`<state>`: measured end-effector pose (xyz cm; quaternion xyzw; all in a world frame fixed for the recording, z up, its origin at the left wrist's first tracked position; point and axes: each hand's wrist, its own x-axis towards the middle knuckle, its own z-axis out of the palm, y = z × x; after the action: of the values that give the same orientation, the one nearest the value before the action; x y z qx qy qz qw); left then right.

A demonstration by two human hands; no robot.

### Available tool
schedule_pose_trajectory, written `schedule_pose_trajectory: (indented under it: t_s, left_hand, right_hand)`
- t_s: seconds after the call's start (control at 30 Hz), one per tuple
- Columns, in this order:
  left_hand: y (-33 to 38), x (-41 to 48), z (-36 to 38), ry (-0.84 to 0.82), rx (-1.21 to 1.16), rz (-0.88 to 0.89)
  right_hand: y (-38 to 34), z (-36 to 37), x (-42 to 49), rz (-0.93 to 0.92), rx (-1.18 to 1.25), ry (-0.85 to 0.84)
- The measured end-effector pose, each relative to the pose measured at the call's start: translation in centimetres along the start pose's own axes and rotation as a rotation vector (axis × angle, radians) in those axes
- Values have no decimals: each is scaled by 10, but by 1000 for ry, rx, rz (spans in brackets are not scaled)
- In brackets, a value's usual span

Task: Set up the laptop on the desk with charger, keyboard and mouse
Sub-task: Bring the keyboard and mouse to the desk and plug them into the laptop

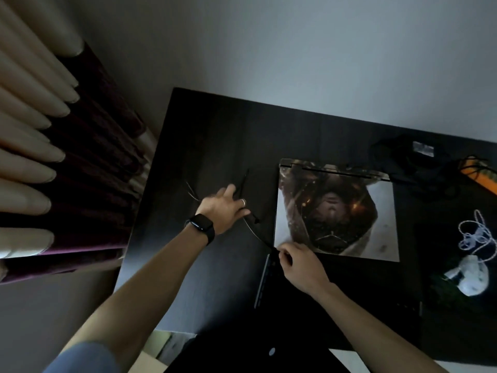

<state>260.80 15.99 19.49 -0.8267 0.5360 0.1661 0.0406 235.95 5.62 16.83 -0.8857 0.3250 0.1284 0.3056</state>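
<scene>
A closed laptop [336,211] with a picture skin on its lid lies on the dark desk [215,130]. A thin black cable [254,231] runs from my left hand [226,208] to my right hand [301,265]. My left hand, with a watch on the wrist, grips the cable left of the laptop. Pinching the cable's other end, my right hand sits at the laptop's front left corner. A dark keyboard [262,281] lies in front of the laptop, partly under my right arm. The white mouse [469,278] with its coiled white cord lies at the right. A black charger brick [403,154] sits behind the laptop.
An orange object [484,179] lies at the desk's far right edge amid black cords. Curtains [53,157] hang to the left of the desk. A pale wall runs behind it. The desk's front edge is close to my body.
</scene>
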Motion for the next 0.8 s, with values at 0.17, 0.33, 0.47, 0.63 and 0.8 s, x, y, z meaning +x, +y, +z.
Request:
schedule_pose_trajectory:
  t_s: [0.17, 0.33, 0.47, 0.63, 0.8]
  left_hand:
    - [17, 15, 39, 177, 29, 91]
    - [12, 30, 54, 196, 227, 174]
    - [14, 28, 55, 238, 243, 160]
    - [21, 30, 72, 80, -12, 289]
    - [12, 23, 86, 182, -197, 319]
  right_hand:
    - [10, -20, 15, 54, 44, 73]
    - [16, -31, 39, 98, -9, 78]
    - [9, -30, 55, 111, -95, 87]
    - [-2, -25, 68, 131, -289, 65]
    - [-2, -8, 73, 210, -339, -24]
